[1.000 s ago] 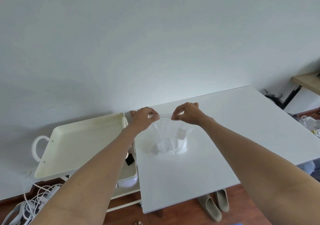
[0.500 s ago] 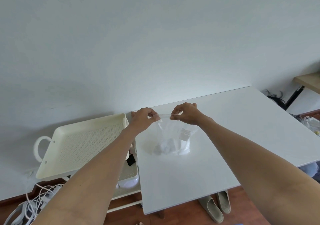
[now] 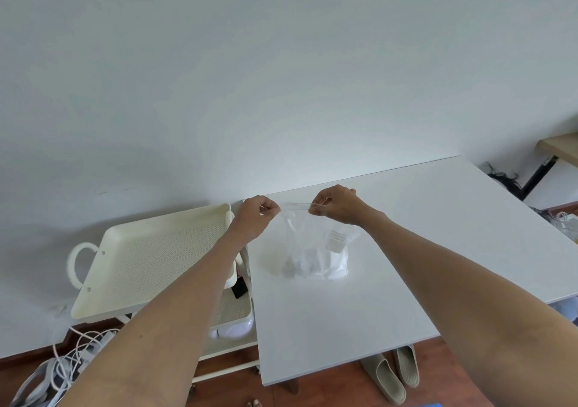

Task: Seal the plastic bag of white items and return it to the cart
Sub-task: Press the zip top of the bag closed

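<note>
Clear plastic bag (image 3: 316, 244) stands on the white tabletop (image 3: 391, 297), its bottom resting there with white items (image 3: 325, 265) bunched inside and a small printed label (image 3: 337, 241) on its right face. Your left hand (image 3: 255, 215) pinches the left end of the bag's top strip, thumb and fingers curled onto it; your right hand (image 3: 339, 204) pinches the right end the same way, so each grip is clamped on the bag's upper edge. The strip runs taut between the two hands; you can't tell from this view whether the seal is pressed together. Cream cart (image 3: 147, 259) sits just left of the tabletop, touching or nearly touching its edge, with a perforated top tray and a looped handle on its left side. Lower cart shelf holds a dark item and something white and rounded, too hidden to identify. White cables (image 3: 72, 356) lie on the wooden floor lower left; grey slippers (image 3: 394, 375) sit under the tabletop's near edge.
</note>
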